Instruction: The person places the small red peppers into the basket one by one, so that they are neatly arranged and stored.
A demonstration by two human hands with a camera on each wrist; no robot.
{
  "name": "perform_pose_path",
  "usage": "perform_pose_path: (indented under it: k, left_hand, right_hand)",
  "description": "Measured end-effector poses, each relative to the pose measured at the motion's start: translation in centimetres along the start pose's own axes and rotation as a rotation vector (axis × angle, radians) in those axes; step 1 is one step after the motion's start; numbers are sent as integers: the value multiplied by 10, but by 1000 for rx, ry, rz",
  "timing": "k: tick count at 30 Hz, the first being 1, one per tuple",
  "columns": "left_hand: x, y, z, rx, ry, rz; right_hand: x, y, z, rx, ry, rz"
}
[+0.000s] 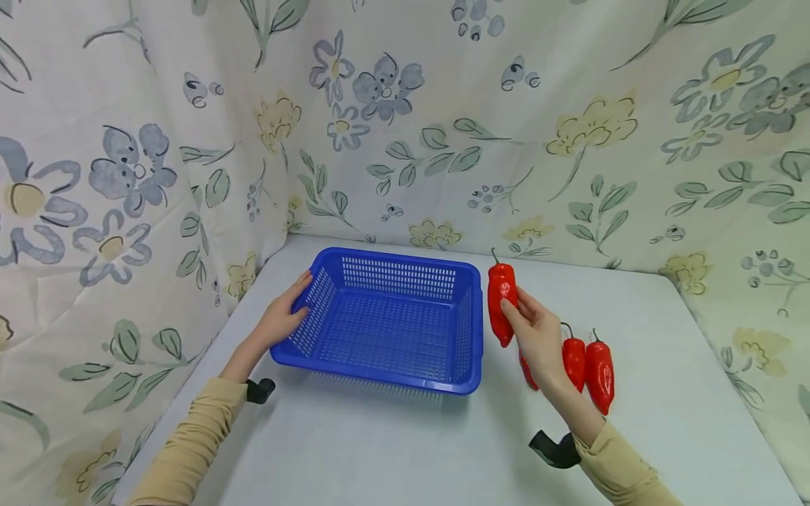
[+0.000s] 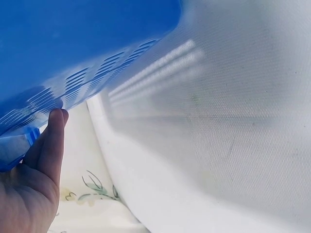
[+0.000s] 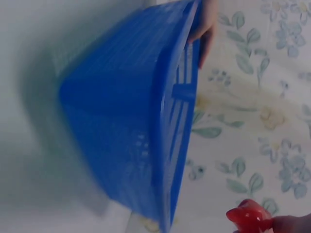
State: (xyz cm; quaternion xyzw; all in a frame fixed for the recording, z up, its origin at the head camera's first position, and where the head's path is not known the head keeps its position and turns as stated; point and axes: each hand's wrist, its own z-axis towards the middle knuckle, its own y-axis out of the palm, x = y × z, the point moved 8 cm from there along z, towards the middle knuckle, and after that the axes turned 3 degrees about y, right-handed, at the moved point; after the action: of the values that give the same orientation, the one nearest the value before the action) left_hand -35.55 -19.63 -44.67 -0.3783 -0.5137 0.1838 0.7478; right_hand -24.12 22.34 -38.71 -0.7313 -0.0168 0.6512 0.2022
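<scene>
Pinched a red pepper (image 1: 500, 292) between thumb and fingers of the right hand (image 1: 539, 340), just right of the blue basket (image 1: 392, 334); gripped the basket's left side with the left hand (image 1: 282, 320).

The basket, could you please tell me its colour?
The basket is blue, clearest in the head view.
</scene>
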Motion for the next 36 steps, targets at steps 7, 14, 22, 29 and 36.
perform_pose_path:
  k: [7, 14, 22, 29, 36]
  left_hand:
    - [-2, 0, 0, 15, -2, -3]
    - [-3, 1, -1, 24, 10, 2]
    - [-1, 0, -2, 7, -16, -18]
    - [0, 0, -3, 9, -23, -11]
    - [2, 1, -1, 6, -19, -16]
  right_hand:
    - [-18, 50, -1, -75, -37, 106]
    - [-31, 94, -5, -114, -39, 202]
    - [-36, 139, -4, -107, -3, 298]
    - [-39, 178, -2, -86, 32, 341]
    - [-40, 207, 1, -50, 20, 320]
